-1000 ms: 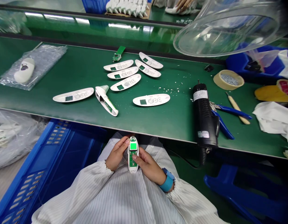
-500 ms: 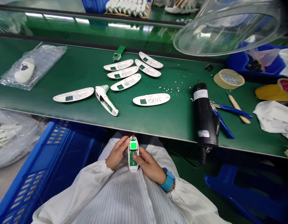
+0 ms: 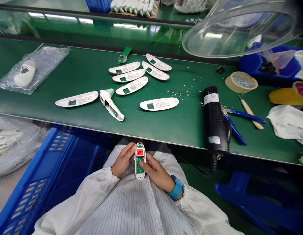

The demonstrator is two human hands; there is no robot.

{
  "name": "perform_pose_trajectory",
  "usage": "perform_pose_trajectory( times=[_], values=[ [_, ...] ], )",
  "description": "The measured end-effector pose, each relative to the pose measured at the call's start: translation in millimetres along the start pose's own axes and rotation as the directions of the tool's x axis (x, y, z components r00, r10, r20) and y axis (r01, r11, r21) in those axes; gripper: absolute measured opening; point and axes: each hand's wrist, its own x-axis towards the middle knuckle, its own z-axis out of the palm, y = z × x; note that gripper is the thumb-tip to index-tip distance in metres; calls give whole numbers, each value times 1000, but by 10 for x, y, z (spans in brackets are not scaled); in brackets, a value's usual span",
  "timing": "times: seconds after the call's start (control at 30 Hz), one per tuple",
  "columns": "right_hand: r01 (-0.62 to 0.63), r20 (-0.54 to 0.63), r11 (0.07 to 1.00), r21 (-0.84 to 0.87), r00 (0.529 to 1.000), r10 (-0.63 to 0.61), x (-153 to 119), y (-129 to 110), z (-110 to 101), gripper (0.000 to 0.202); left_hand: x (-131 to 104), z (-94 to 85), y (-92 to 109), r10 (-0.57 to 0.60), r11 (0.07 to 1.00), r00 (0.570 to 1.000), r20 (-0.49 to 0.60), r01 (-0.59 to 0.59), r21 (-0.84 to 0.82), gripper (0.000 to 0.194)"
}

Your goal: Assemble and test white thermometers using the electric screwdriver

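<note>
In my lap, below the table edge, I hold an uncovered infrared thermometer (image 3: pixel 140 169), its green circuit board facing up. Its small screen glows red with dark digits. My left hand (image 3: pixel 124 160) grips the upper left side of the white housing with closed fingers. On the right side my right hand (image 3: pixel 156 172) is wrapped round it, the thumb lying on the board. On the table ahead lie a white oval cover (image 3: pixel 159 104), another cover (image 3: pixel 76 99) and a second open thermometer (image 3: pixel 111 105) on its side.
Several more covers (image 3: pixel 132 86) lie behind, near a loose circuit board (image 3: pixel 124 55). To the right are an electric screwdriver (image 3: pixel 212 117), blue-handled cutters (image 3: pixel 236 122), a wooden-handled tool (image 3: pixel 250 112) and a screw dish (image 3: pixel 241 82). A blue crate (image 3: pixel 50 169) stands at left.
The thermometer's screen has turned from plain green to red with dark digits. Both hands keep the same hold. At the far top, another person's hand has gone out of view.
</note>
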Motion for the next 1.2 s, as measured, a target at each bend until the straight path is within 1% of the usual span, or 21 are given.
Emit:
perform_pose_trajectory(
  times=[0.23, 0.37, 0.47, 0.53, 0.67, 0.9, 1.2],
  values=[
    [8, -5, 999, -43, 1000, -8, -8, 17, -12, 30, -4, 21, 34, -12, 998, 1000, -24, 10, -64, 21],
    [2, 3, 999, -44, 1000, -1, -2, 8, -4, 33, 29, 39, 68, -30, 988, 997, -64, 20, -152, 13],
    [-7, 3, 999, -44, 1000, 7, -2, 2, 3, 33, 102, 12, 70, -27, 975, 997, -75, 9, -222, 9],
    [-14, 5, 999, -43, 1000, 14, -7, 0, 6, 33, 155, -20, 61, -37, 968, 997, -66, 20, -251, 12],
    [-25, 9, 999, -40, 1000, 25, -13, -6, 12, 35, 210, -61, 49, -92, 958, 995, -35, 79, -277, 23],
    [-39, 6, 998, -40, 999, 39, -10, -21, 14, 37, 202, -54, 69, -174, 941, 985, -24, 159, -299, 27],
    [-34, -2, 999, -27, 999, 34, -6, 5, 4, 35, 252, -103, 26, -170, 937, 985, -16, 156, -313, 29]
  ],
)
